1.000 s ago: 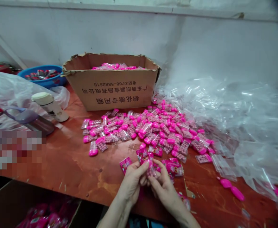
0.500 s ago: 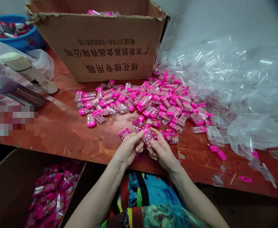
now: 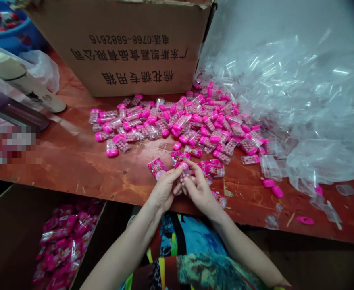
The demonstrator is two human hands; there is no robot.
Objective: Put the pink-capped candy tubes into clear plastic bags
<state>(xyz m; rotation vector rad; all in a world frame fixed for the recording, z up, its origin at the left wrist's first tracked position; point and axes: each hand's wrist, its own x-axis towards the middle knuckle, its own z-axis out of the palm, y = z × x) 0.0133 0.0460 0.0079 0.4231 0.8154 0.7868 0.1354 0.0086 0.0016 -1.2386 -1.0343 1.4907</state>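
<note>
Hands: 2, left hand and right hand, 6 o'clock. Held candy bottle: 1. Heaped candy bottles, 12 o'clock: dozens, overlapped, no exact count. Printed pink packets near hands: at least 5. Cardboard boxes: 2, upper box 11 o'clock, lower box 8 o'clock. Blue basin, 10 o'clock: 1. Cream tumbler: 1. Loose pink caps, 4 o'clock: at least 3.

Pink-capped containers, pink packets, reddish-brown table, black-lettered brown carton, blue tub, multicoloured patterned clothing
</note>
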